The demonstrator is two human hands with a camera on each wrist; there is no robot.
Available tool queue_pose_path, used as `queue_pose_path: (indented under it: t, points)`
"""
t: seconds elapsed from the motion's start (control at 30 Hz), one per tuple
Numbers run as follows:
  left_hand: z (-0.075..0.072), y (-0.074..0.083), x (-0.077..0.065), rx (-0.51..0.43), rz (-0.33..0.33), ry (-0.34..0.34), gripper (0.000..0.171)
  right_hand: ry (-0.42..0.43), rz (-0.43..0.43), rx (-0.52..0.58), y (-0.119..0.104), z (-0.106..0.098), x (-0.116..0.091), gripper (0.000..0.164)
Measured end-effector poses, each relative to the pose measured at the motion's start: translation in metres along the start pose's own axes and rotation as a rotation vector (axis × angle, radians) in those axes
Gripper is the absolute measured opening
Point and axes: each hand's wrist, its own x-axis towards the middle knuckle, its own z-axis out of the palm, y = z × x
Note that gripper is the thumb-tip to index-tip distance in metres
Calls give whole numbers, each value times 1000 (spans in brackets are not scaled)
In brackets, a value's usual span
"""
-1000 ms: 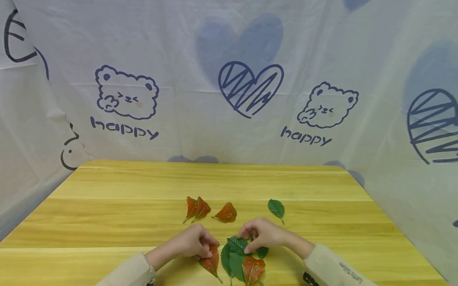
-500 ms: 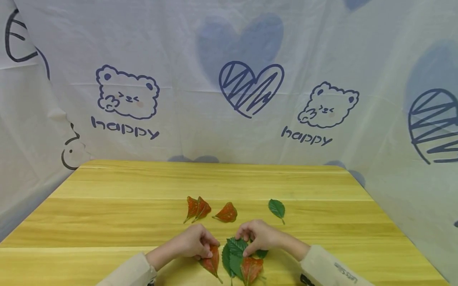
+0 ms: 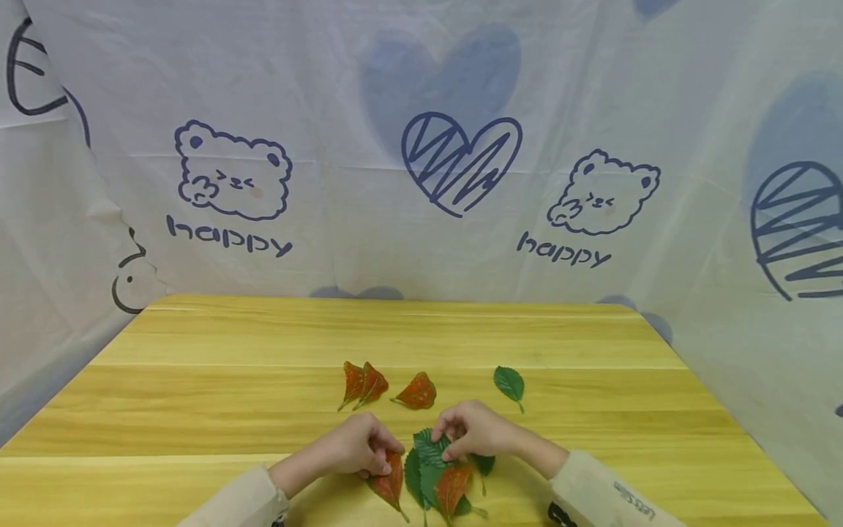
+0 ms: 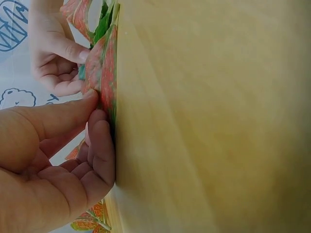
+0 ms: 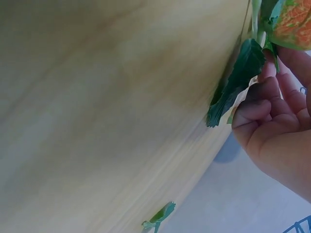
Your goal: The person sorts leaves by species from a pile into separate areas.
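My left hand [image 3: 364,446] pinches the upper part of a red leaf [image 3: 388,487] against the table, thumb and fingers meeting on it in the left wrist view. Just to its right, my right hand [image 3: 476,432] pinches a dark green leaf [image 3: 429,448] between thumb and fingers. That leaf lies over other green leaves [image 3: 413,476], and a red leaf [image 3: 453,489] overlaps the group at the front. Beside the right hand, another green leaf [image 5: 238,80] shows in the right wrist view, lower on the table. Fingers hide part of the bunch.
Farther back on the wooden table [image 3: 217,395] lie two overlapping red leaves [image 3: 370,384], a single red leaf [image 3: 418,391] and a green leaf [image 3: 508,383]. A white printed cloth [image 3: 342,183] hangs behind and along the sides of the table.
The right hand has shifted slightly left and raised the green leaf with the red leaf. More of the green leaves underneath now shows. The left hand stays on its red leaf.
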Motion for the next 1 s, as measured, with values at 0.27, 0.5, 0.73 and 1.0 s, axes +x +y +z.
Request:
queue_pose_path:
  t: [0.27, 0.5, 0.73, 1.0]
  points:
    - [0, 0, 0, 4, -9, 6, 26, 128, 94, 30, -3, -1, 1, 13]
    - [1, -1, 0, 3, -14, 11, 26, 251, 123, 12, -3, -8, -4, 14]
    - [2, -2, 0, 2, -20, 13, 26, 364, 97, -33, 3, -23, -17, 16]
    - [2, -2, 0, 1, -20, 15, 26, 421, 165, -5, 20, -42, -32, 18]
